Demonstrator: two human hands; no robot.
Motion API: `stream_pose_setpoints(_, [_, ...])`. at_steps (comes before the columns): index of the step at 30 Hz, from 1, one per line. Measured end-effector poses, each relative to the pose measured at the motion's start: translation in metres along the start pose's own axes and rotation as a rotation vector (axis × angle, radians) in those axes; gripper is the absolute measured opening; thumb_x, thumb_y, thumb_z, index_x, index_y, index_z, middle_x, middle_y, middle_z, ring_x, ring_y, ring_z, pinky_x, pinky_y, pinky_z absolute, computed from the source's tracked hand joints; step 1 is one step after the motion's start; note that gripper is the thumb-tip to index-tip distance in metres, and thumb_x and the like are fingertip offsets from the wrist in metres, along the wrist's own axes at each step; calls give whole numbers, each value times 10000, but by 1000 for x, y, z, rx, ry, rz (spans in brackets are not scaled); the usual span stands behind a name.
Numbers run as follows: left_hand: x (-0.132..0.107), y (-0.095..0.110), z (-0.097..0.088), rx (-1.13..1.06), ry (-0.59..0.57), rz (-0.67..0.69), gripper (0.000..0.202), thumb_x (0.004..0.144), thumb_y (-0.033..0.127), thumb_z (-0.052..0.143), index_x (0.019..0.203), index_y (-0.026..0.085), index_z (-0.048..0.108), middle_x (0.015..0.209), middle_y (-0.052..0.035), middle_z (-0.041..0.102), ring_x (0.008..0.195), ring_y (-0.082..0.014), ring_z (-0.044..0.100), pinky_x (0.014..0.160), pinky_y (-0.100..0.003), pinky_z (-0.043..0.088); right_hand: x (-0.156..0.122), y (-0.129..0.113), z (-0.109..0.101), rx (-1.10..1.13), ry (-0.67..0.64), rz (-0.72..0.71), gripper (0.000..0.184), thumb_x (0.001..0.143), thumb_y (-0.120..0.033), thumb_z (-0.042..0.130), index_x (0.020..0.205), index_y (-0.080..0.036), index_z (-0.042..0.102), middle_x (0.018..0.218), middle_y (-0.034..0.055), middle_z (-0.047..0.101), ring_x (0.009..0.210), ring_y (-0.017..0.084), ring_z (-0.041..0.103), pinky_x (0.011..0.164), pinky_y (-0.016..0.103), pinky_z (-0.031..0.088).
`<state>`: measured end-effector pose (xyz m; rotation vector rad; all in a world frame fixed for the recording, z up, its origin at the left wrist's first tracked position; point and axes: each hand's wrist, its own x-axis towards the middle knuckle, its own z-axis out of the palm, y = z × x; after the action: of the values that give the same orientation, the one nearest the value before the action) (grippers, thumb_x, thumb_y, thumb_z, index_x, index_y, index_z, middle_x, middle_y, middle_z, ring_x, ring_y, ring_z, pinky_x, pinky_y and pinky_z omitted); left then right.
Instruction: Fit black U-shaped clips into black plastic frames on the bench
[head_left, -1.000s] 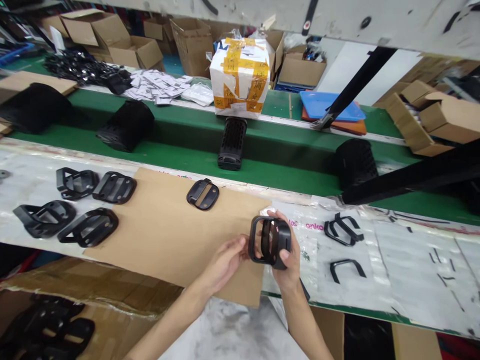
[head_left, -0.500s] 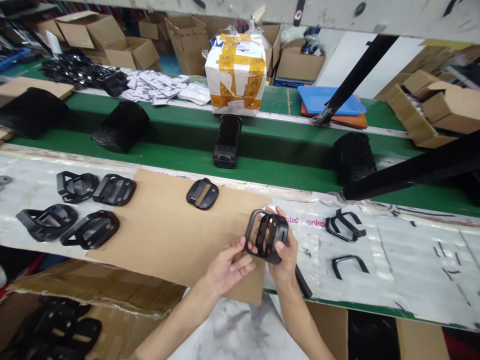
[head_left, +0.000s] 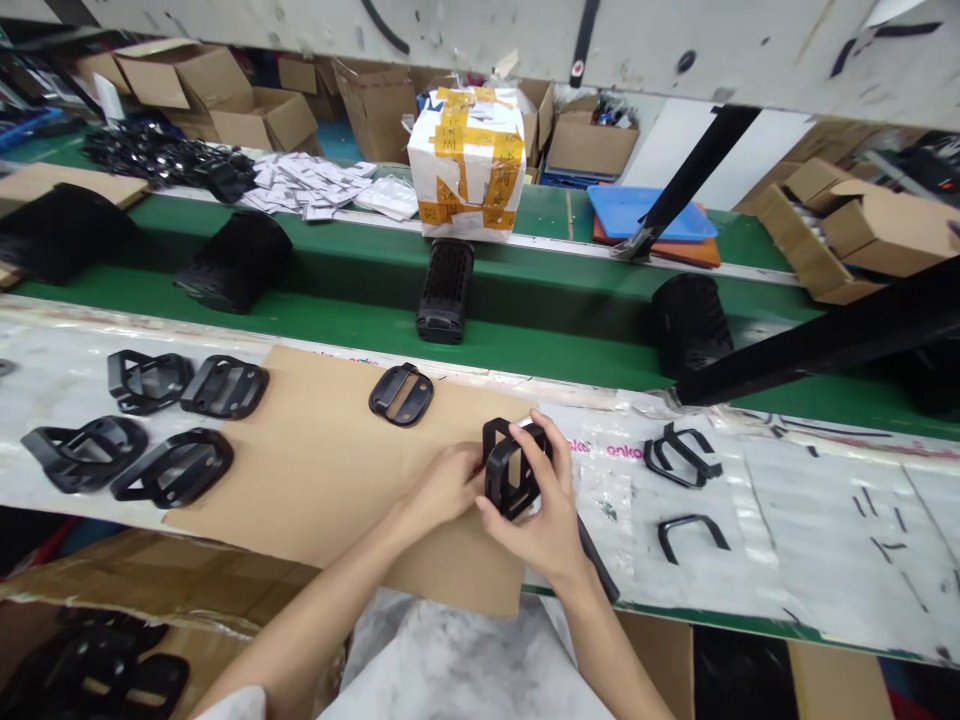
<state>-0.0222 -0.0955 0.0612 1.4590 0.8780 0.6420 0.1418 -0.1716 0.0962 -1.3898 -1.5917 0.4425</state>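
Note:
Both my hands grip one black plastic frame part (head_left: pixel 510 478) just above the right edge of a brown cardboard sheet (head_left: pixel 330 470). My left hand (head_left: pixel 442 490) holds its left side with curled fingers. My right hand (head_left: pixel 541 505) wraps its right side, thumb on the front. A flat black buckle-like part (head_left: pixel 401 394) lies on the cardboard behind my hands. Two thin black U-shaped clips (head_left: pixel 681 455) (head_left: pixel 691 532) lie on the white bench to the right.
Several black frame parts (head_left: pixel 135 425) sit at the bench's left. A green conveyor (head_left: pixel 375 320) carries black perforated housings (head_left: pixel 445 290) (head_left: pixel 688 322). A taped white box (head_left: pixel 466 165), cardboard boxes and a blue tray (head_left: pixel 645 212) stand behind. A black strut (head_left: pixel 825 340) crosses at right.
The frame part has been turned and brought lower toward the cardboard. My left hand moved from open beside it to gripping it. The view shifted slightly.

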Motion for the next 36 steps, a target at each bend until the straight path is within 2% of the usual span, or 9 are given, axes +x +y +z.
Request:
stream_pose_setpoints(4, [44, -8, -14, 336, 84, 148, 153, 927, 231, 663, 801, 220, 749, 846, -95, 726, 801, -264, 623, 816, -332, 424, -13, 22, -9, -33, -36, 124, 859, 944, -396, 746, 1691, -397, 321, 1755, 99, 257, 1623, 409, 287, 1261, 681, 367])
stream_pose_setpoints(8, [74, -22, -22, 476, 209, 162, 111, 903, 228, 680, 795, 210, 700, 899, -114, 676, 989, -326, 593, 1012, -441, 407, -42, 61, -24, -280, 11, 324, 661, 910, -444, 724, 1519, -245, 561, 1417, 183, 567, 1372, 436, 534, 1141, 723, 447])
stream_pose_setpoints(13, [75, -36, -27, 661, 205, 185, 125, 865, 158, 654, 982, 184, 691, 1179, -153, 676, 1137, -340, 550, 1022, -482, 420, -67, 88, -40, -329, -76, 516, 328, 941, -509, 607, 1060, -219, 705, 995, 133, 696, 1006, 379, 664, 950, 616, 549])
stream_pose_setpoints(17, [71, -38, -28, 897, 180, 250, 181, 874, 156, 654, 1051, 162, 691, 1348, -185, 644, 1232, -354, 542, 997, -484, 442, -66, 80, -57, -186, -82, 636, 394, 982, -598, 565, 1040, -220, 658, 840, 77, 694, 712, 271, 650, 694, 437, 566])
stream_pose_setpoints(19, [71, -36, -28, 910, 185, 267, 44, 874, 201, 693, 912, 179, 684, 1333, -168, 658, 1253, -357, 542, 1015, -490, 442, -67, 68, -63, 39, -110, 771, 450, 982, -667, 579, 1065, -227, 622, 743, 17, 640, 536, 200, 561, 511, 348, 480])
stream_pose_setpoints(23, [72, -33, -26, 913, 142, 266, 187, 842, 203, 717, 687, 202, 613, 1295, -124, 688, 1268, -352, 550, 1037, -491, 448, -76, 42, -63, 538, -196, 1002, 497, 989, -722, 580, 1188, -271, 519, 711, -69, 591, 350, 92, 386, 336, 229, 270])
stream_pose_setpoints(26, [70, -31, -21, 1010, 155, 252, 101, 924, 237, 639, 945, 182, 720, 1333, -154, 672, 1271, -369, 556, 1033, -514, 471, -82, 27, -52, 659, -248, 1090, 537, 961, -726, 635, 1214, -267, 517, 623, -119, 499, 324, 58, 281, 320, 195, 199])
stream_pose_setpoints(30, [67, -34, -16, 1106, 126, 269, 377, 973, 258, 585, 1328, 147, 650, 1495, -192, 588, 1366, -396, 516, 1116, -554, 454, -84, 23, -28, 621, -206, 1047, 551, 1003, -729, 553, 1282, -254, 555, 646, -93, 522, 334, 74, 328, 321, 214, 228])
stream_pose_setpoints(36, [70, -43, -22, 1034, 45, 339, 688, 900, 237, 627, 1565, 134, 486, 1707, -199, 368, 1608, -395, 296, 1319, -579, 272, -86, 40, -20, 357, -251, 925, 615, 1056, -678, 473, 1423, -214, 639, 651, -43, 531, 453, 128, 418, 411, 247, 336])
